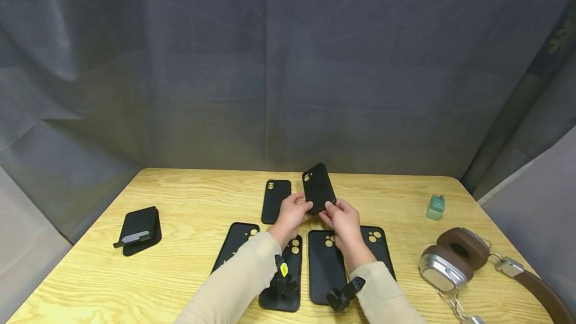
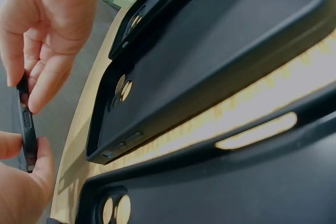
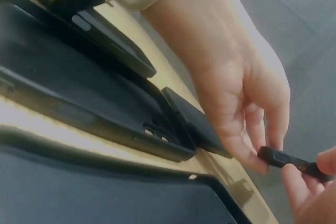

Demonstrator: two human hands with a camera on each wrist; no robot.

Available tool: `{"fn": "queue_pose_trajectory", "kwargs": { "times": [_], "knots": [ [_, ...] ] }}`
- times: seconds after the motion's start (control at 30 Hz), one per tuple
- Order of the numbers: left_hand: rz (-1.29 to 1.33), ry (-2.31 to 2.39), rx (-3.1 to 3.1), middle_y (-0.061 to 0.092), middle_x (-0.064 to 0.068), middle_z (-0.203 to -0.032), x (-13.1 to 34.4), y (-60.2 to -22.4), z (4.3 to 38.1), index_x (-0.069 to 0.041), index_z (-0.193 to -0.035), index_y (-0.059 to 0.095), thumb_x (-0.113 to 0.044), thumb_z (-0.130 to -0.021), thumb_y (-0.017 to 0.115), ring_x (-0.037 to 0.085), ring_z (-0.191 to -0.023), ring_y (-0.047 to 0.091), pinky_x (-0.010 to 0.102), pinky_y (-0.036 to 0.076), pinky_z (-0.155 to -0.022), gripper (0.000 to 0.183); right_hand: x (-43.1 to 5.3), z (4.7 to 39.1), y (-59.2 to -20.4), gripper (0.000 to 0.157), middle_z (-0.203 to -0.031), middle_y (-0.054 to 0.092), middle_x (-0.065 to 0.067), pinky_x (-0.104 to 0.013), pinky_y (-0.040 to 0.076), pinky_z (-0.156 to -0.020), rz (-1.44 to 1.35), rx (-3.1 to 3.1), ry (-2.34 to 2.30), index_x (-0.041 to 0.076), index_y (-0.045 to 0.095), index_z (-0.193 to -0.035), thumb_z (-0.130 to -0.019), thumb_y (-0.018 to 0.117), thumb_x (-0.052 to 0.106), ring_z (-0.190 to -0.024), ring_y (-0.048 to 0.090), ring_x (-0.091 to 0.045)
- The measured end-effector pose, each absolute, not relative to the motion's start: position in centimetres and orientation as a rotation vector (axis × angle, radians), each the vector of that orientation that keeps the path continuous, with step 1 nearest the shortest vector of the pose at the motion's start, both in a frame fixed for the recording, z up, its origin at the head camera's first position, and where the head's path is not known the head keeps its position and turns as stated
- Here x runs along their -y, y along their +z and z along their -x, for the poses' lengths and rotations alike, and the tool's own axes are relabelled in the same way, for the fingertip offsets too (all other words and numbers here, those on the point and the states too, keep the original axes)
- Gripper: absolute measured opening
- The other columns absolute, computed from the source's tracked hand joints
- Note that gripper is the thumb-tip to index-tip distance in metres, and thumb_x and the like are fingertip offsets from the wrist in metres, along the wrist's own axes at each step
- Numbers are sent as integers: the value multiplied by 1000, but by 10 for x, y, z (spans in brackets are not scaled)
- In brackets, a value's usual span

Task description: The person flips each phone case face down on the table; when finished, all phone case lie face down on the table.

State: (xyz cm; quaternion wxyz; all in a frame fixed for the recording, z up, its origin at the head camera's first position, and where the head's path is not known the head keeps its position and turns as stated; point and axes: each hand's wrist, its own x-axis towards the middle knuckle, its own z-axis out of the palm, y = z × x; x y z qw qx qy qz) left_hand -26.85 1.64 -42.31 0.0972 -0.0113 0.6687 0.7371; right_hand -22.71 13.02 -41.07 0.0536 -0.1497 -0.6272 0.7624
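Observation:
Both hands hold one small black phone case [image 1: 318,186] up over the back of the table, its camera cutouts at the upper left. The left hand [image 1: 291,214] pinches its lower left edge, thumb on the near face. At the lower right corner, the right hand [image 1: 344,221] grips it in the same manner. Seen edge-on in the left wrist view, the held case [image 2: 28,129] shows side buttons. Behind the left hand lies another black case [image 1: 274,201]. Several more cases, among them one open side up [image 1: 325,269], lie beneath the forearms, partly hidden.
At the left of the wooden table [image 1: 189,189] lies a black folded item with a grey strip [image 1: 140,229]. Brown and silver headphones [image 1: 454,259] rest at the right edge, a small green bottle-like object [image 1: 435,207] behind them. A grey curtain [image 1: 288,74] hangs behind.

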Motion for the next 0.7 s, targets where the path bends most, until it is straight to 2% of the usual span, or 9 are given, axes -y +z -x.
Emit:
{"fn": "queue_pose_trajectory", "kwargs": {
  "times": [0.2, 0.3, 0.5, 0.6, 0.7],
  "knots": [
    [48, 2170, -2074, 55, 21, -117, -14, -422, 271, 3, -130, 47, 0, -86, 59, 18, -88, 56, 40, 50, -80, 46, -135, 227, -413, 30, -86, 59, -10, -19, 53, -71, 475, 1941, 2261, -13, 52, -116, -91, 53, 4, -73, 63, -8],
    [40, 2170, -2110, 53, 20, -118, -14, -422, 271, 1, -131, 48, 0, -85, 60, 19, -90, 54, 38, 50, -78, 47, -139, 227, -414, 35, -87, 62, -12, -19, 53, -69, 473, 1974, 2226, -14, 50, -120, -89, 56, 2, -73, 64, -9],
    [-29, 2116, -2223, 53, 21, -116, -14, -421, 272, 4, -131, 48, 3, -83, 60, 22, -89, 55, 31, 50, -70, 49, -145, 230, -420, 50, -90, 60, -15, -22, 54, -67, 478, 2124, 2101, -8, 43, -133, -86, 59, -1, -73, 65, -14],
    [-34, 2053, -2270, 53, 23, -119, -13, -421, 272, 6, -130, 49, 4, -84, 60, 29, -103, 55, 30, 51, -78, 47, -147, 232, -421, 51, -86, 61, -15, -24, 54, -65, 466, 2208, 2043, -10, 43, -131, -85, 61, -1, -70, 64, -14],
    [-54, 1989, -2286, 52, 25, -126, -13, -422, 271, 8, -130, 48, 4, -85, 59, 34, -117, 50, 36, 48, -90, 46, -149, 234, -421, 50, -81, 62, -13, -25, 54, -63, 469, 2301, 1964, -10, 45, -130, -84, 62, 0, -66, 63, -12]
  ]
}}
